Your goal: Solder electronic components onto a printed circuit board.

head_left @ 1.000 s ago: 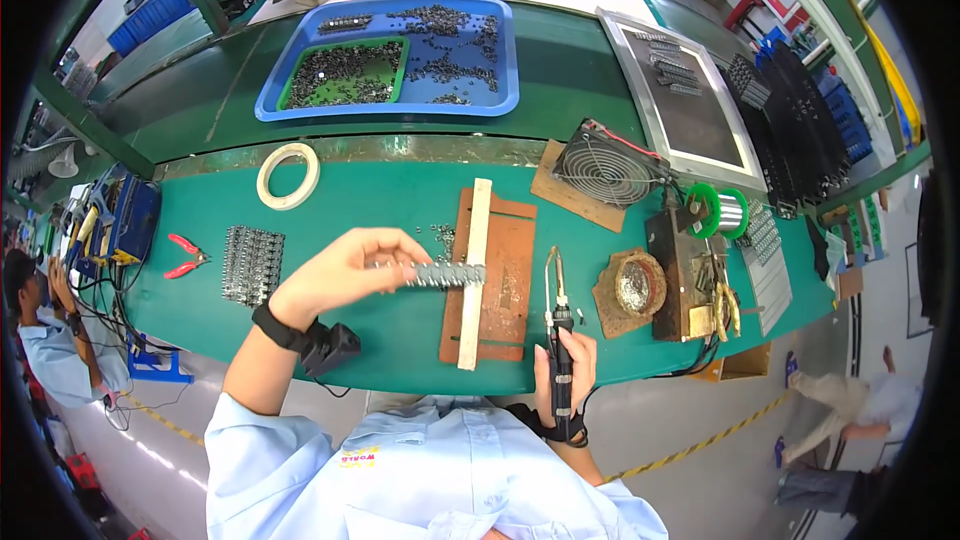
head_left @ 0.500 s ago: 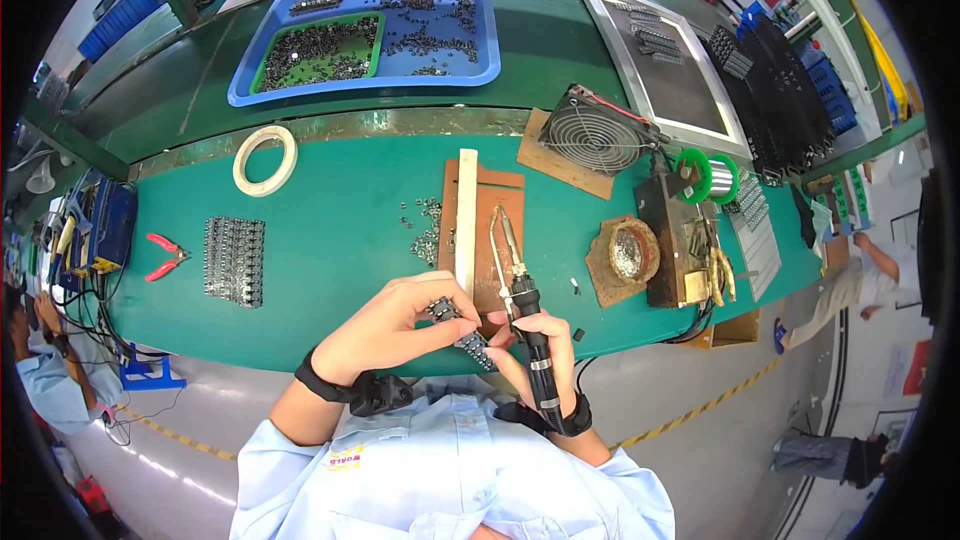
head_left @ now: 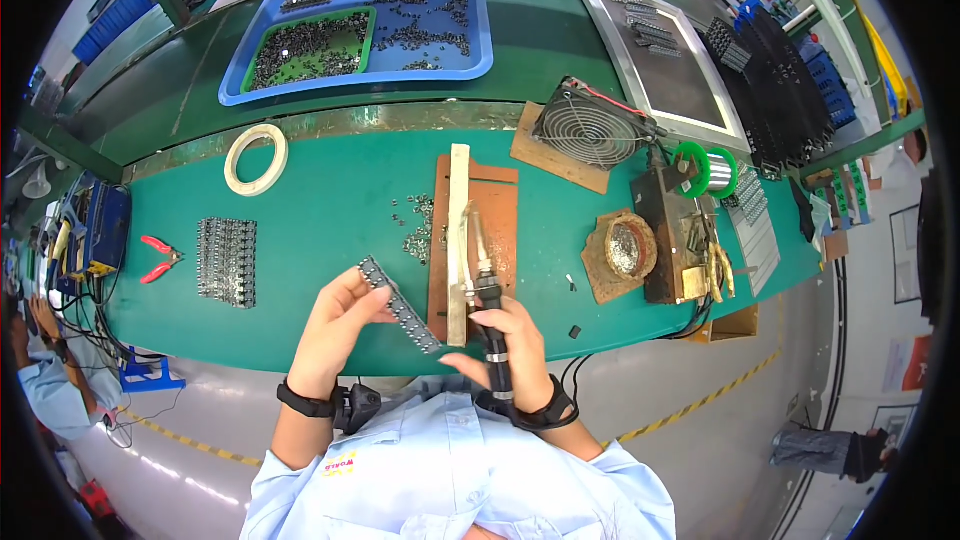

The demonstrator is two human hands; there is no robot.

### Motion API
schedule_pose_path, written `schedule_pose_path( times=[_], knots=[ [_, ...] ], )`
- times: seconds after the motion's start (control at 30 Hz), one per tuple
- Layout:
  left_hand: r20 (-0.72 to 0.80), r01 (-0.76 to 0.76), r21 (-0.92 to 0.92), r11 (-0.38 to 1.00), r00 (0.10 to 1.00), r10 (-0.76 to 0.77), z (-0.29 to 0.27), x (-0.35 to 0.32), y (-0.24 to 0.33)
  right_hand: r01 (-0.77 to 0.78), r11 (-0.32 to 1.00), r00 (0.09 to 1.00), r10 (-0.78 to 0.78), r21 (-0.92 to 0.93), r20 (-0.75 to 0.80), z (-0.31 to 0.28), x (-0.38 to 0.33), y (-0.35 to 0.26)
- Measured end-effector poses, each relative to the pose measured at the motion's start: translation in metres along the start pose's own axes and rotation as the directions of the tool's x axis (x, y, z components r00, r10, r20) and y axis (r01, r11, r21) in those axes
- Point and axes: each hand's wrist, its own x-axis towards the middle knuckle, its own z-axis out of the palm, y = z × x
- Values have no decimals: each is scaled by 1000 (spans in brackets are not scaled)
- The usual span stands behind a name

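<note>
Between the thumb and fingers of my left hand (head_left: pixel 343 322) is a narrow strip of small circuit boards (head_left: pixel 402 308), tilted, its lower end toward my right hand. My right hand (head_left: pixel 510 340) is wrapped round a black soldering iron (head_left: pixel 490 315) with a thin metal tube beside its tip. The iron points away from me, over a brown board (head_left: pixel 495 230) with a pale wooden bar (head_left: pixel 458 240) on it. Small loose metal parts (head_left: pixel 420 232) lie just left of that board. The right thumb reaches toward the strip's lower end without clearly touching it.
A block of strips (head_left: pixel 227 262), red-handled pliers (head_left: pixel 160 260) and a tape roll (head_left: pixel 232 165) lie left. On the right stand a fan (head_left: pixel 592 130), a solder spool (head_left: pixel 712 172) and a round solder-coated dish (head_left: pixel 630 246). A blue tray (head_left: pixel 480 50) of small parts stands behind.
The strip has moved left and away from the right hand, and now shows its full length. The soldering iron has shifted slightly left and lower.
</note>
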Motion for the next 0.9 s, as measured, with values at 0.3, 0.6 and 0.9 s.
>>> schedule_pose_path(
  times=[0.3,0.6,0.9],
  knots=[
    [-25,70,-147,987,997,-74,-7,1,-18,-72,994,997,71,-85,-13,13,-20,11],
    [151,7,-40,999,989,-1,16,41,-18,-112,993,992,113,26,-60,-7,-26,22],
    [13,-32,-8,999,999,32,39,67,-28,-166,979,953,189,114,-235,-9,-43,58]
  ],
)
